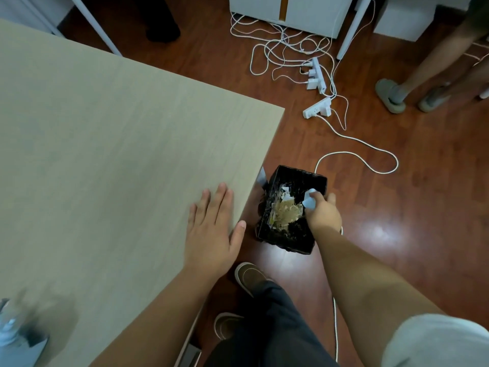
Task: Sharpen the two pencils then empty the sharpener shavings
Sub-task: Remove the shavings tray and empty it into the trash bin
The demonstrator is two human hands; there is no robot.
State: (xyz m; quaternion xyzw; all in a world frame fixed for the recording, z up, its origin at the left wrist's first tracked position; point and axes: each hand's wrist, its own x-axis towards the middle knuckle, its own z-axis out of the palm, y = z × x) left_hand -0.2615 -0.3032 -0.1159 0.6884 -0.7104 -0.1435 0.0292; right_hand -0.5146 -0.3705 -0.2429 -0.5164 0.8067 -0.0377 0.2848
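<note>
Head view, looking down past a table corner to the floor. Left hand (211, 229) lies flat on the table (105, 144) near its edge, fingers spread, palm down, grasping nothing; thumb hangs just over the edge. Right hand (322, 213) reaches down over a black bin (288, 242) standing on the wood floor (397, 207) just beside the table corner, and is closed round a small pale-blue sharpener (310, 199), which sticks out from the fist over the bin's open top. Bin holds a heap of tan shavings (287, 211) w/ scraps of white paper (284, 193) above them. Below: the person's dark trousers and two brown shoes (251, 276), one close to the bin. Far side of floor: white power strips (317, 75) w/ tangled white cables (357, 140), one cable looping near the bin. Top right: another person's legs in grey slippers (390, 95). Bottom left corner blurred; items there can't be made out, pencils not identifiable.
</note>
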